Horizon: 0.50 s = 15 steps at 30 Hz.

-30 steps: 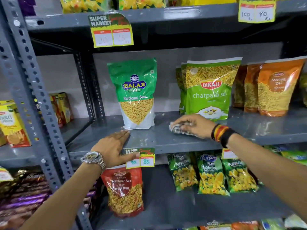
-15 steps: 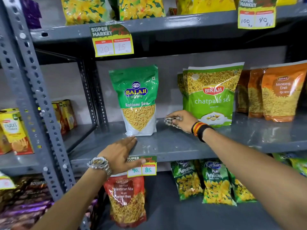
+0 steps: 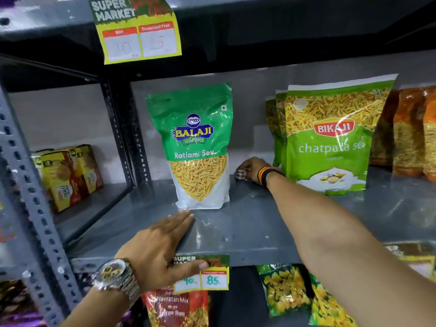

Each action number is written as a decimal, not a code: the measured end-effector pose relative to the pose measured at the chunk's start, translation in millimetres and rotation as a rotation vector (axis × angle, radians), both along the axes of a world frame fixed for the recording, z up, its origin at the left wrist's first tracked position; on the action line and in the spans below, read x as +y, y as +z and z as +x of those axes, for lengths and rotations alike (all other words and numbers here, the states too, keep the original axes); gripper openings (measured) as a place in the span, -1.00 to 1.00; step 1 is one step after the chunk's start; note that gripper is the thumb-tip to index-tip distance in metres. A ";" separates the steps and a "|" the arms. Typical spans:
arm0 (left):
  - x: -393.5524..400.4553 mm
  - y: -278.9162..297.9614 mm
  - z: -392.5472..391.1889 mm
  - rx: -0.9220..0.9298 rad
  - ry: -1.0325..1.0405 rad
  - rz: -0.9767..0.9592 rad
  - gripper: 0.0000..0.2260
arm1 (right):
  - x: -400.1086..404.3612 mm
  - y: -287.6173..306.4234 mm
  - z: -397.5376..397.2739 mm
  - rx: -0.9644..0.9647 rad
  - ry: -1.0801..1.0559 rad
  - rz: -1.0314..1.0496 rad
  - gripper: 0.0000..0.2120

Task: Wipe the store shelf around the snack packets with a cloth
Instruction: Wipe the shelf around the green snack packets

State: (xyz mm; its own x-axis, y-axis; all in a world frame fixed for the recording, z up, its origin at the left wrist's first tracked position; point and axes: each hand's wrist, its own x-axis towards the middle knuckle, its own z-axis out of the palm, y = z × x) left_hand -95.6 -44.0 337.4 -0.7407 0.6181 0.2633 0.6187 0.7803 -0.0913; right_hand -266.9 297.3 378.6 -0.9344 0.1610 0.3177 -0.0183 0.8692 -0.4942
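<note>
Head view looks down on a grey metal shelf [image 3: 247,232] holding snack packets. At the back of the shelf, the right hand [image 3: 253,169] reaches deep into the gap between the dark green packet [image 3: 195,147] and the light green packet [image 3: 330,138]; its fingers are curled shut around a small checked cloth [image 3: 241,174], which is pressed onto the shelf surface near the back wall. The dark green packet stands upright just left of the cloth, and the light green packet stands just right of the wrist, with more of the same kind behind it and orange packets [image 3: 410,131] further right. Between the two green packets the shelf is bare, a narrow lane running from the back wall to the front edge. The left hand [image 3: 160,246] lies flat on the front edge of the shelf, fingers pressed together and stretched toward the base of the dark green packet, thumb hooked down over a price tag [image 3: 207,277] hanging from the lip. A wristwatch [image 3: 115,277] sits on that wrist. Left of the dark green packet the shelf is open as far as the perforated upright post [image 3: 35,208].
</note>
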 end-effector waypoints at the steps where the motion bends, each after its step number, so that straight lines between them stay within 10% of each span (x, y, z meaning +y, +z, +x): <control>1: 0.1 -0.3 -0.3 -0.002 0.001 0.006 0.06 | -0.3 -2.5 -3.9 -0.028 0.022 -0.018 -0.82; 15: 1.2 0.5 3.2 0.019 -0.018 0.006 0.02 | -24.7 -0.2 107.9 -0.134 0.343 -0.040 -0.70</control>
State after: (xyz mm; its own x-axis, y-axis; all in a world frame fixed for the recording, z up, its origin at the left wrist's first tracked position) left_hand -92.4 -42.8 337.8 -0.7244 0.6296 0.2809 0.6307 0.7697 -0.0986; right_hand -159.0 272.6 378.4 -0.9691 -0.1590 0.1887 -0.2381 0.8035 -0.5456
